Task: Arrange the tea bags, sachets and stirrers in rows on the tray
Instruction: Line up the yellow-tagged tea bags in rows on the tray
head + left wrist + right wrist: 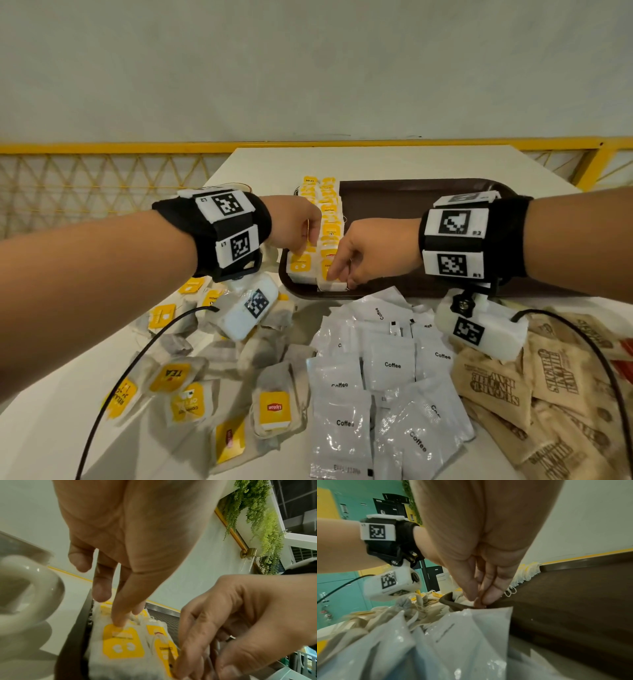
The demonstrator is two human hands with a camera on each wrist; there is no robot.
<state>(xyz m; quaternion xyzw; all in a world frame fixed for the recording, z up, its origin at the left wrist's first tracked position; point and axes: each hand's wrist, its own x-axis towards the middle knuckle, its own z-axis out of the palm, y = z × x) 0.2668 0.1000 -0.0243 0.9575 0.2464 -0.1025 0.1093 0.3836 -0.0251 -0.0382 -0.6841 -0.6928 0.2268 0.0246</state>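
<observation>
At the near left corner of the tray [394, 192], your right hand [373, 250] pinches the nearest tea bag [331, 283] of the second row, fingertips drawn together on its near edge, so you can square it against the bag behind. Your left hand [296, 224] has its thumb [125, 609] straight and pressed down on the yellow tag [122, 642] of the first row's front bag, the other fingers hanging loosely above; it seems to serve as an anchor, keeping that finished row from sliding while the right hand nudges its neighbour.

Both rows of tea bags [322, 212] run from the tray's near rim toward its far edge, overlapped like shingles with tags up, which lets many fit in a narrow strip. They hug the left wall, leaving the brown floor to the right bare, presumably for the sachets.

Beyond the tray, on the white table [342, 161], the supply lies sorted by kind: loose tea bags [274, 407] to your left, silver coffee sachets [390, 366] in the middle just against the tray's near rim, brown sugar sachets [496, 387] to your right. No stirrers are visible. A pale mug [25, 588] stands just outside the tray's left side. Judging by the loose piles, you are early in the job.
</observation>
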